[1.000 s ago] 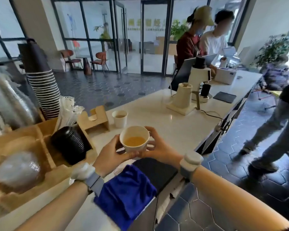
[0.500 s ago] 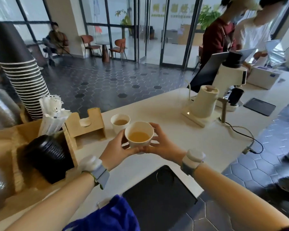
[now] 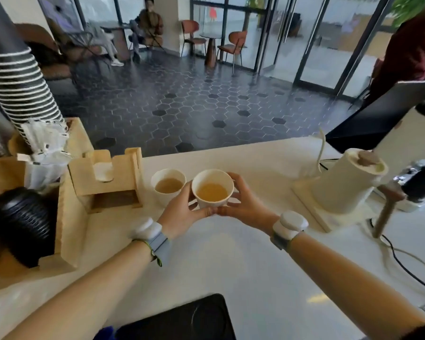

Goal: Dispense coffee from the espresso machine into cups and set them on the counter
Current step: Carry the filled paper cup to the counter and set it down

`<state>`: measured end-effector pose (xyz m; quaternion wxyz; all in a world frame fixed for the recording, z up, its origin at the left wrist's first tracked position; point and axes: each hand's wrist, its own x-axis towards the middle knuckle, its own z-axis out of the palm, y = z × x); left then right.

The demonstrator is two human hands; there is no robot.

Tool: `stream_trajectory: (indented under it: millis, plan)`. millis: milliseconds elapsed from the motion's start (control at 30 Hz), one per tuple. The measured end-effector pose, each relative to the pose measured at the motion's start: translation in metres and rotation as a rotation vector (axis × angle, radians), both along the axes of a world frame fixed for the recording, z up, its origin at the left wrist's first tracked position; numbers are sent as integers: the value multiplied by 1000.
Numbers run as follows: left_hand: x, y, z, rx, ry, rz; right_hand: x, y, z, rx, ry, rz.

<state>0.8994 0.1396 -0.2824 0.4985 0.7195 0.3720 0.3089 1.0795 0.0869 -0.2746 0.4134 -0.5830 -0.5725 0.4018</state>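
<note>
A white paper cup (image 3: 212, 184) holding light brown coffee is cradled between both hands, low over the white counter (image 3: 231, 261). My left hand (image 3: 182, 214) curls round its left side and my right hand (image 3: 245, 204) wraps its right side, thumbs meeting in front. A second white cup of coffee (image 3: 167, 187) stands on the counter just left of the held one, almost touching it. Whether the held cup's base touches the counter is hidden by my hands. No espresso machine is in view.
A wooden organiser (image 3: 108, 177) with black lids (image 3: 17, 224), wrapped straws (image 3: 44, 148) and a tall cup stack (image 3: 15, 77) fills the left. A cream kettle on its base (image 3: 346, 182) with cables sits right. A black pad (image 3: 182, 320) lies near me. People sit beyond the counter.
Both hands have carried the cup forward and down toward the counter, bringing it right beside the standing cup. The view has tilted down and moved closer.
</note>
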Motion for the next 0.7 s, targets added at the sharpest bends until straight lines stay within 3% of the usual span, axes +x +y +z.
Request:
stream_trajectory:
  millis: [700]
  plan:
    - [49,48,-48,-114,11,157,44,75,-47,-111,104,126]
